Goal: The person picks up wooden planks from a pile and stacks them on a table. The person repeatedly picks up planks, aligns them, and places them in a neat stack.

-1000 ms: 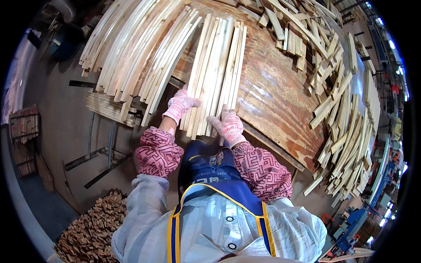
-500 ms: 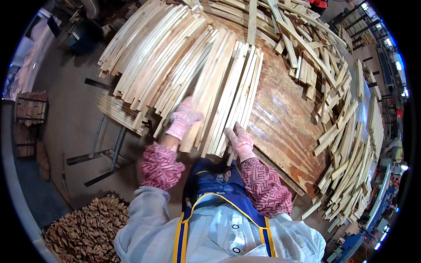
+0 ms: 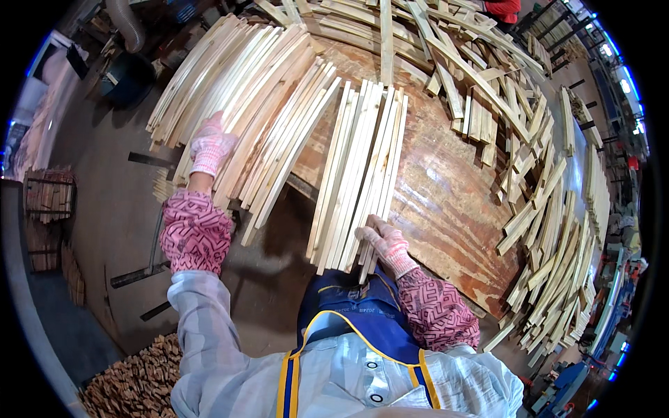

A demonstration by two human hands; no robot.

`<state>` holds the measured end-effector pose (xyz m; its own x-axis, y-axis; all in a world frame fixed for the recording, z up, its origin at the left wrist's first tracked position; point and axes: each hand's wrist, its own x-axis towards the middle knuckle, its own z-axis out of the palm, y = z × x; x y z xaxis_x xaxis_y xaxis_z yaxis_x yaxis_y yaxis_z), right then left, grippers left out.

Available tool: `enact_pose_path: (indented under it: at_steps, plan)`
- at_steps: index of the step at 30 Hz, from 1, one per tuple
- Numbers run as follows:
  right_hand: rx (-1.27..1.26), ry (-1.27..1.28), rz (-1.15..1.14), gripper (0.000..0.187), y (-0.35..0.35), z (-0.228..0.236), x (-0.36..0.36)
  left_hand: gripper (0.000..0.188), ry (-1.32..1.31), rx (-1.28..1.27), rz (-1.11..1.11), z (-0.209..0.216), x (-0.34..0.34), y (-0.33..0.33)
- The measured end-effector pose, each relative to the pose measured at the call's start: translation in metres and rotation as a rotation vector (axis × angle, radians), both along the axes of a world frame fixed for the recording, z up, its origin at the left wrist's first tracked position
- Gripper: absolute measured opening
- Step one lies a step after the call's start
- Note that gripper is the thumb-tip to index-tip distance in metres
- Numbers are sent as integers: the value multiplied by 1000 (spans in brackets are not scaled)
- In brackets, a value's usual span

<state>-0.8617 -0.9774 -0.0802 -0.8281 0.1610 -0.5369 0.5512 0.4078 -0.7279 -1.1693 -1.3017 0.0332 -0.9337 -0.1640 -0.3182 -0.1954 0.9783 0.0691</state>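
My left hand, in a pink-and-white knit glove, rests on the near part of the left row of pale wooden strips. Its fingers point away from me along the wood, looking stretched out rather than wrapped around a strip. In front of me, a narrower bunch of wooden strips lies side by side, its near ends jutting past the board's edge. My right hand, gloved alike, touches the right side of this bunch close to those ends, thumb and fingers apart. The undersides of both hands are hidden.
Bare worn plywood shows right of the bunch. Beyond it lies a jumbled heap of wooden strips, curving along the far and right sides. Cut wood pieces are piled at lower left. A person's red sleeve shows at the far edge.
My left hand has moved left from the wide wooden piece it held to the left row. That piece no longer lies beside the bunch, leaving a gap. My right hand stays at the near ends.
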Motion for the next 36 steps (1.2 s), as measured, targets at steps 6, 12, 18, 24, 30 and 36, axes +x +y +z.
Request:
enact_pose_path:
  at_steps: [6, 12, 18, 24, 30, 36]
  plan:
    - [-235, 341, -476, 55, 94, 28, -90, 86, 89, -296, -123, -13, 5, 17]
    - [544, 328, -63, 59, 177, 36, -289, 89, 210, -332, -183, -36, 11, -3]
    - [571, 2, -193, 61, 189, -9, -428, 90, 213, -290, -100, -28, 5, 24]
    - [-202, 321, -240, 36, 224, -18, -453, 94, 209, -331, -85, -30, 0, 34]
    - [-307, 355, -180, 53, 244, 8, -357, 101, 193, -372, -26, -34, -5, 38]
    - [-535, 198, -204, 52, 230, 25, -221, 104, 139, -416, 3, -21, -6, 44]
